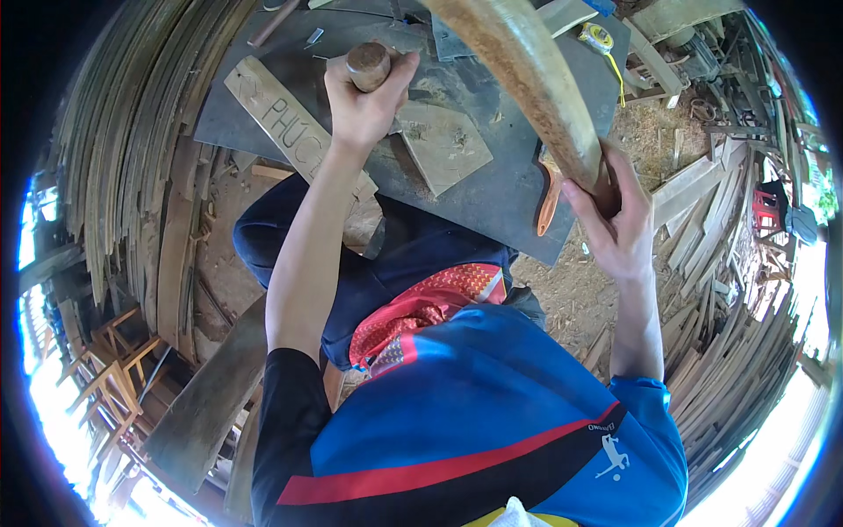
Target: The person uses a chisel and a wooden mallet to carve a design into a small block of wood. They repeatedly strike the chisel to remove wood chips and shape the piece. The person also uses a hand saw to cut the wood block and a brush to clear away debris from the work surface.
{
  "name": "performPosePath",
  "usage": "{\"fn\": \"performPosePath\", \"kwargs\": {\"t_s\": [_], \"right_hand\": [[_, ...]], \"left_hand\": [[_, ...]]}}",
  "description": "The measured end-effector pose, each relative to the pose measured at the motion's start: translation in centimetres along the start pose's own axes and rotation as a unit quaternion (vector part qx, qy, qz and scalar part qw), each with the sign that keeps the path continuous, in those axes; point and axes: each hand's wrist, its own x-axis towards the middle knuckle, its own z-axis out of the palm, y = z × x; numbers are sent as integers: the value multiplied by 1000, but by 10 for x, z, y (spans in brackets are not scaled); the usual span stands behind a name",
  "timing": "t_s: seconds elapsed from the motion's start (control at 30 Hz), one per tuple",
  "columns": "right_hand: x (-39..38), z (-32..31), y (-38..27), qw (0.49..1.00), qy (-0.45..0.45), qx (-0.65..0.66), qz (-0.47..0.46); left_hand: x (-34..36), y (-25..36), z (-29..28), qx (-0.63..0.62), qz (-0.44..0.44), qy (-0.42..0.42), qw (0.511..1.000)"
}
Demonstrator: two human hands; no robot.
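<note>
My left hand (364, 110) is closed in a fist around an upright wooden tool handle (368, 66) with a round, flat top. Whatever lies below the fist is hidden. Under and beside it, a pale wood block (445, 147) rests on the dark worktop (421, 189). To the left lies a board (279, 116) with lettering marked on it. My right hand (619, 211) grips the narrow end of a thick wooden club (527, 66), raised toward the camera and running out of the top of the view. An orange-handled brush (549, 198) lies just left of that hand.
A yellow tape measure (597, 37) sits at the worktop's far right, its tape partly out. A small metal piece (314, 36) and a wooden stick (272, 24) lie at the far left. Long planks (145, 149) stand stacked on the left; more boards (729, 351) lie on the right.
</note>
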Motion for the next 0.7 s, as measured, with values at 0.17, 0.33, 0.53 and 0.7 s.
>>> {"fn": "performPosePath", "kwargs": {"t_s": [0.17,0.33,0.53,0.7], "right_hand": [[-3,-10,-10,999,-9,46,23],[-3,-18,-19,998,24,47,-37],[-5,-14,-12,998,13,43,-54],[-8,-11,-11,997,4,64,-42]], "left_hand": [[2,-2,-1,74,68,-16,995],[0,-3,-3,13,-4,-9,1000],[-3,2,2,36,21,-6,999],[2,-3,-2,11,0,12,1000]]}}
